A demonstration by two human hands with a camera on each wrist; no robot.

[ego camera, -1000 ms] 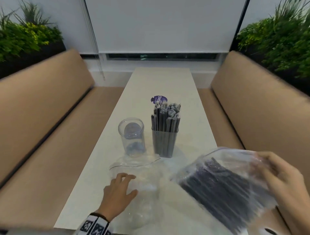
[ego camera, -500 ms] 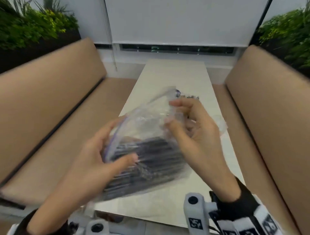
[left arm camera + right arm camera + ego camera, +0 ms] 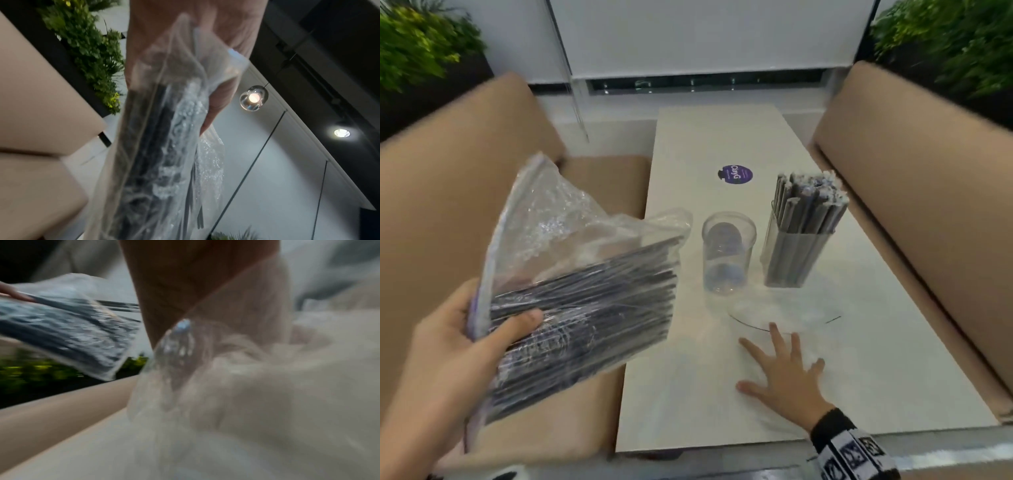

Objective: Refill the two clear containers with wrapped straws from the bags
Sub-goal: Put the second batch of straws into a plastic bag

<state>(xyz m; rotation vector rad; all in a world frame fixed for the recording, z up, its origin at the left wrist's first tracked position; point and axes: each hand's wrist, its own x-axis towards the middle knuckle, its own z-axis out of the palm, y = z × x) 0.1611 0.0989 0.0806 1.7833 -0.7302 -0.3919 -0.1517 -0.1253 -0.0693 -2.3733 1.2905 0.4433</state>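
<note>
Head view shows the step in hand: one bag of straws is lifted and ready, one container is filled, one is not.

1. Surface and room. A pale table (image 3: 859,377) runs forward between two tan bench seats (image 3: 914,178), with a lowered white blind (image 3: 705,34) at the far end and green planters (image 3: 414,48) behind both seat backs. A purple round sticker (image 3: 734,174) lies on the table beyond both hands.

2. Full bag (image 3: 582,291). The left hand (image 3: 458,342) grips it at its zip end, thumb over the top and fingers beneath, and holds it off the table's left edge. The wrapped dark straws (image 3: 599,308) inside point toward the containers. The left wrist view confirms the grip. Whether the zip is open cannot be told.

3. Empty bag (image 3: 780,315). It lies flat on the table under and just ahead of the right hand (image 3: 784,380), which rests on it palm down with fingers spread and straight, gripping nothing.

4. Containers. The filled container (image 3: 796,253) stands ahead of the right hand, packed with upright grey wrapped straws. The empty clear container (image 3: 727,253) stands just to its left, between the two hands and beyond them.

5. Next move, as a judgement: clear the empty bag aside, then draw a bundle of straws from the full bag and stand it in the empty container. The light container may tip when loaded.
</note>
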